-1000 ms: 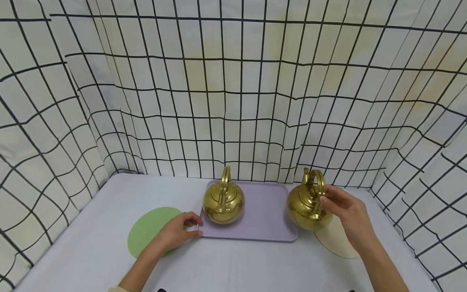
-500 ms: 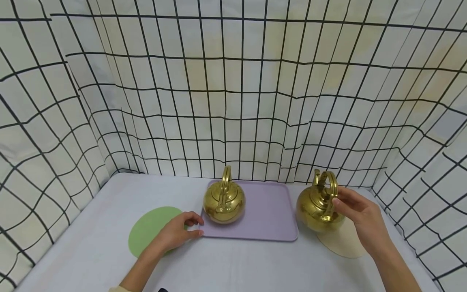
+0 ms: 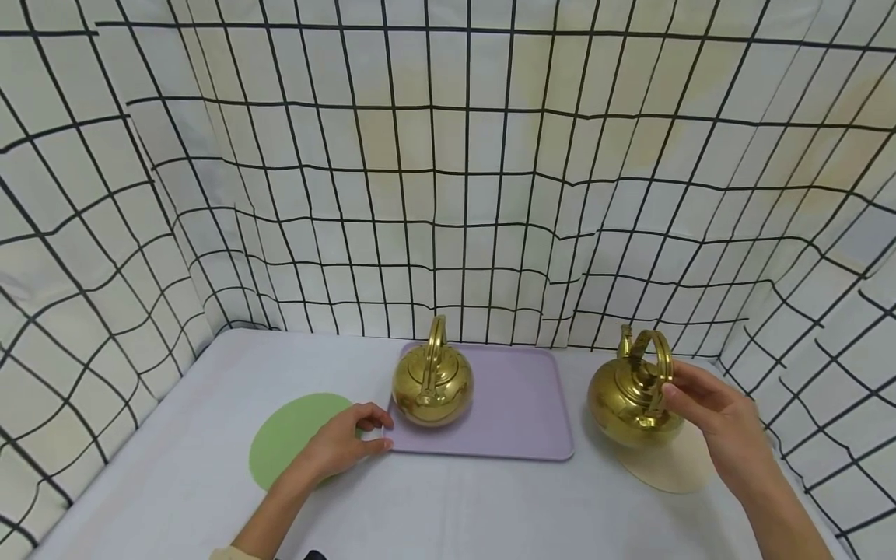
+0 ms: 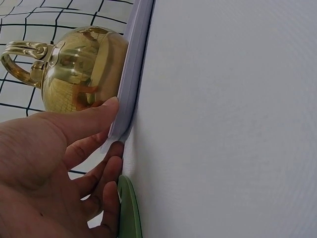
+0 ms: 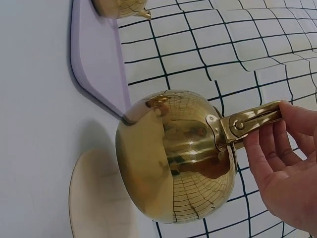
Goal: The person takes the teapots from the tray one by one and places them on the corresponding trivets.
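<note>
A brass kettle hangs just above the cloth at the right, partly over a round beige mat. My right hand pinches its upright handle between thumb and fingers; the right wrist view shows a gap under the kettle's base. A second brass kettle stands on the left part of a lilac tray. At that tray's front left corner, my left hand holds the rim, the thumb on the front edge and curled fingers along the left side.
A round green mat lies left of the tray, partly under my left hand and forearm. White cloth with a black grid walls the table at the back and both sides. White cloth covers the tabletop.
My right hand has carried its kettle to the right, away from the tray's right edge and further over the beige mat. The left hand and the tray kettle stay in place.
</note>
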A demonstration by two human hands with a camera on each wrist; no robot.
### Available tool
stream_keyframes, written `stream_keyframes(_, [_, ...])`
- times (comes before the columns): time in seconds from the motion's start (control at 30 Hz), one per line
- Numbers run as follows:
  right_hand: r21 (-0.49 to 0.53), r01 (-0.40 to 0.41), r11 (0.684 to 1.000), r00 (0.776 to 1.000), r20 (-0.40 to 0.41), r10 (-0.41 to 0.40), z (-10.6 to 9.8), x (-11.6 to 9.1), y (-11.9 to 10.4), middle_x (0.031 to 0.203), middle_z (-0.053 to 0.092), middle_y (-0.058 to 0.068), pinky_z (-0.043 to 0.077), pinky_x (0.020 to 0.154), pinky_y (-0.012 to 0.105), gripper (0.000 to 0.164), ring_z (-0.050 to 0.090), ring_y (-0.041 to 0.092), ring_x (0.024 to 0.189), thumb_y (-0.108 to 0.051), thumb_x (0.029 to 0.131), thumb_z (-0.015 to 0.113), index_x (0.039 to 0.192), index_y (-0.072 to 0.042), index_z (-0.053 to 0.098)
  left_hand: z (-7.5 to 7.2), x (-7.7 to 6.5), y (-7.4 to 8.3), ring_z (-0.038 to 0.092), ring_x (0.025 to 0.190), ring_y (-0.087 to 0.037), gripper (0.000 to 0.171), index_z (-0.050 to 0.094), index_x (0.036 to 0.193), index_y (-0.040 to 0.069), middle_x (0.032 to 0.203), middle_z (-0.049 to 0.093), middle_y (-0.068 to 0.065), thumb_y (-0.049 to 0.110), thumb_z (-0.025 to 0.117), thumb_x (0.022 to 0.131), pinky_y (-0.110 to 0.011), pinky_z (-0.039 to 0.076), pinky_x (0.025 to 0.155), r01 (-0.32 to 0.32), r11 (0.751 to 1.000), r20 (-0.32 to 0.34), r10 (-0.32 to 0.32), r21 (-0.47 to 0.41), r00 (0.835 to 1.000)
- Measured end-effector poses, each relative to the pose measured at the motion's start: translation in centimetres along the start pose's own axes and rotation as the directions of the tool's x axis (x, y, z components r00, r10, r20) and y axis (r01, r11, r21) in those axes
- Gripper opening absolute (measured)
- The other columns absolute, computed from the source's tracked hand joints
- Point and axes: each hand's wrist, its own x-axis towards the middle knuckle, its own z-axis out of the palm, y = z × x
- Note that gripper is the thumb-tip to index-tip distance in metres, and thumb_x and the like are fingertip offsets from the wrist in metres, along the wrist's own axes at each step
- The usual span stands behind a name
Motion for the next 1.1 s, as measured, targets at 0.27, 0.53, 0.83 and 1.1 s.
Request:
stream_keyframes(0.27, [0.005,-0.048,0.999,0.998,-0.029,0.048,-1.1,-0.2,0.4,0.116,0.073,-0.023,0.047,0.088,0.004,0.044,0.064,-0.009,0.108,-0.012,0.101,0.067,0.145,-0.016,0.06,0.1,0.1,-0.1,0.063,0.108,-0.018,0.026,0.073,0.105,0.02,0.11,0.07,0.0,0.018,0.086,0.083,-0.049,0.052,0.102,-0.001,1.0,-0.002,0.001,0.002,1.0])
stream_keyframes(0.53, [0.05,-0.036,0.998,0.999,-0.029,0.038,-2.1,-0.2,1.0,0.116,0.074,-0.021,0.048,0.088,0.004,0.042,0.065,-0.008,0.107,-0.008,0.102,0.065,0.143,-0.017,0.062,0.0,0.0,0.0,0.063,0.107,-0.018,0.025,0.073,0.105,0.02,0.11,0.07,-0.001,0.019,0.086,0.083,-0.046,0.051,0.1,0.001,1.0,-0.003,-0.001,-0.003,1.0])
stream_keyframes(0.83, [0.116,-0.036,0.993,0.999,0.016,0.035,-3.3,-0.6,1.3,0.117,0.075,-0.016,0.05,0.089,0.007,0.042,0.066,-0.005,0.107,-0.005,0.103,0.062,0.144,-0.013,0.06,0.1,0.1,-0.1,0.062,0.108,-0.018,0.025,0.073,0.106,0.02,0.111,0.07,0.0,0.018,0.085,0.084,-0.045,0.051,0.1,-0.004,1.0,0.002,0.004,-0.003,1.0])
stream_keyframes(1.1, [0.155,-0.061,0.986,0.998,0.029,0.057,-4.2,-1.0,2.0,0.12,0.074,-0.018,0.05,0.088,0.006,0.044,0.066,-0.006,0.109,-0.002,0.104,0.059,0.144,-0.019,0.06,0.1,0.1,-0.1,0.062,0.109,-0.019,0.026,0.072,0.106,0.019,0.111,0.07,-0.001,0.018,0.085,0.084,-0.048,0.051,0.102,-0.001,1.0,-0.001,0.001,-0.013,1.0])
